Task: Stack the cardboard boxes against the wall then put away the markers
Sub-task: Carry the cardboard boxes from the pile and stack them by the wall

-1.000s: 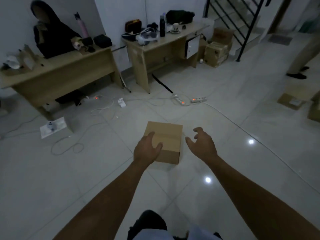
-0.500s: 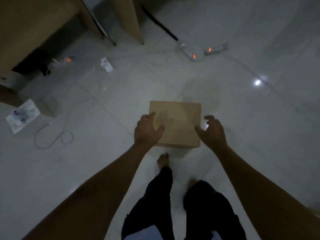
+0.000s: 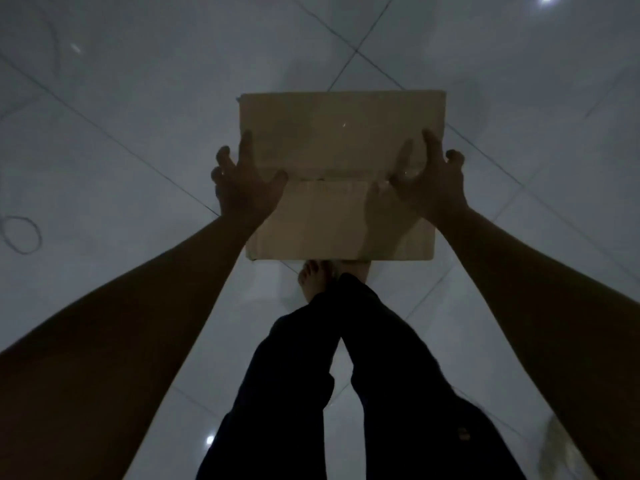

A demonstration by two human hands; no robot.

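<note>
Head view, looking straight down: half a second ago both hands hovered beside the cardboard box (image 3: 341, 174) with fingers spread and the right one clear of it; now the left hand (image 3: 244, 183) and the right hand (image 3: 431, 183) clasp its two opposite sides, thumbs laid over the top face and fingers curled down the edges, so each hand has hold of the box. The camera has dropped much closer, which suggests the person has bent low over it. Desks, power strips and the paper on the floor that were in frame a second ago have gone out of view. The box sits on the tiled floor (image 3: 121, 98), or perhaps just lifted off it; in this dim light I cannot tell which. Its near edge lies just above a bare foot (image 3: 311, 278), with dark trouser legs (image 3: 346, 393) below. For the task this reads as the pick-up of the first box, with carrying to the wall, stacking and the markers all yet to come; no wall and no markers show here. A loop of cable (image 3: 21, 235) lies on the tiles well to the left, a likely trip hazard if the carry goes that way. The floor is glossy, with bright reflections, and may be slippery under bare feet.
</note>
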